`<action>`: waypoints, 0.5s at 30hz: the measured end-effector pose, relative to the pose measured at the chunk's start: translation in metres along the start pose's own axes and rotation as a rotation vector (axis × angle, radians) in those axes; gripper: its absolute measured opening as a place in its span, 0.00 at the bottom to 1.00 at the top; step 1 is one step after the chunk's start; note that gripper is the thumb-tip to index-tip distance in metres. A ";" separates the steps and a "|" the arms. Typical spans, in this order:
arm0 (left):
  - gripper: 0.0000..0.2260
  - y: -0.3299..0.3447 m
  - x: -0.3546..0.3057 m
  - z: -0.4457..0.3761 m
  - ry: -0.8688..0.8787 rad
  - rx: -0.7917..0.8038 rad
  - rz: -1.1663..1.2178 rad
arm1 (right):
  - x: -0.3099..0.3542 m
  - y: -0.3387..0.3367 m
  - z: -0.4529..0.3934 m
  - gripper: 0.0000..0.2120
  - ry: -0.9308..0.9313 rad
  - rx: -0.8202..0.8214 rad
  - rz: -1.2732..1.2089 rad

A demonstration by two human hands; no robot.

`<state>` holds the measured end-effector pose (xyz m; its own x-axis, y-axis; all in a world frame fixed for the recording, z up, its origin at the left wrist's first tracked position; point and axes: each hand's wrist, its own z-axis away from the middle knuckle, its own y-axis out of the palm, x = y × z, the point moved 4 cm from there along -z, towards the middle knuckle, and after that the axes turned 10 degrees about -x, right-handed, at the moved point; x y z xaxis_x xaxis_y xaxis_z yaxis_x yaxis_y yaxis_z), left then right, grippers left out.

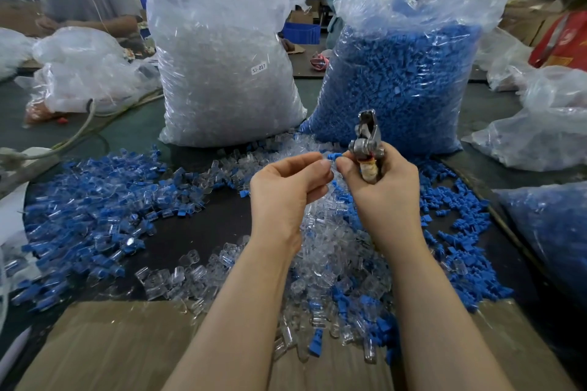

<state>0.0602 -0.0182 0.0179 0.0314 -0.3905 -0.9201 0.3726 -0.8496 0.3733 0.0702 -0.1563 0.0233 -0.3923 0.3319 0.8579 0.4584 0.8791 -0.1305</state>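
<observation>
Two hands raised close together above loose parts. Left hand (286, 187) pinches clear cap (329, 166) between thumb and fingertips. Right hand (384, 190) curls round metal pliers (365, 133), nose pointing up; its thumb and forefinger pinch blue plug (335, 155), just beside clear cap. Heap of clear pieces (317, 251) below hands; bag of blue parts (403, 79) beyond.

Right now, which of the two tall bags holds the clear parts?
The left tall bag, bearing the white label SJ-017, holds clear parts; the right tall bag is full of blue ones.
</observation>
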 end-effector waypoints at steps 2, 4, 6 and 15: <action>0.04 0.001 -0.002 0.001 0.045 0.004 -0.032 | 0.000 -0.001 0.000 0.06 -0.010 -0.009 0.005; 0.04 0.002 -0.003 0.003 0.099 0.007 -0.066 | 0.000 0.000 0.000 0.06 -0.018 -0.008 0.013; 0.05 0.003 -0.005 0.003 0.150 0.010 -0.100 | 0.000 0.000 0.000 0.05 -0.024 -0.007 0.028; 0.06 0.000 -0.007 0.000 0.347 -0.052 -0.306 | -0.002 0.002 -0.001 0.05 0.005 0.086 0.069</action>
<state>0.0599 -0.0152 0.0247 0.2178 0.0244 -0.9757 0.4588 -0.8849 0.0803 0.0723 -0.1551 0.0219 -0.3583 0.3914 0.8476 0.4140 0.8804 -0.2315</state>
